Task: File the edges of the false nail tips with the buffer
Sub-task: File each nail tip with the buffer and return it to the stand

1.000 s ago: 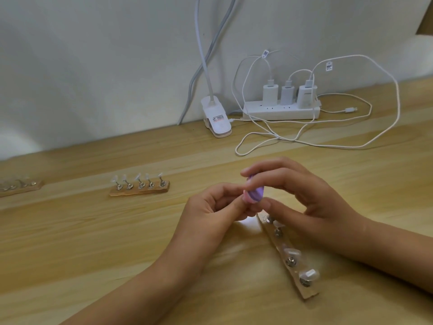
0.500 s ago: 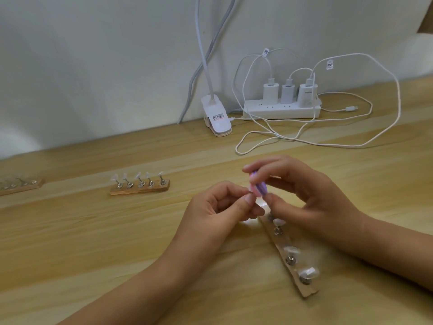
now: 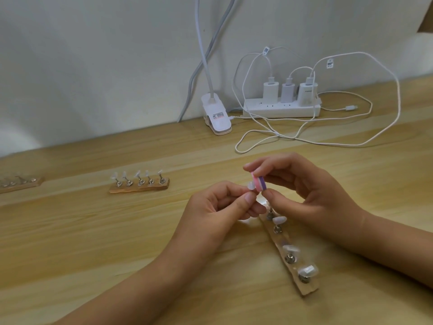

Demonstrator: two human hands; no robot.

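Left hand pinches clear nail tip between thumb and forefinger, above far end of wooden holder. Right hand pinches buffer top and bottom. Change I note since a second ago: buffer turns from purple face-on to striped edge-on. Tip, hidden before, now shows, touching buffer's pink side. I judge filing stroke under way on this tip. Other tips on holder probably still to do.
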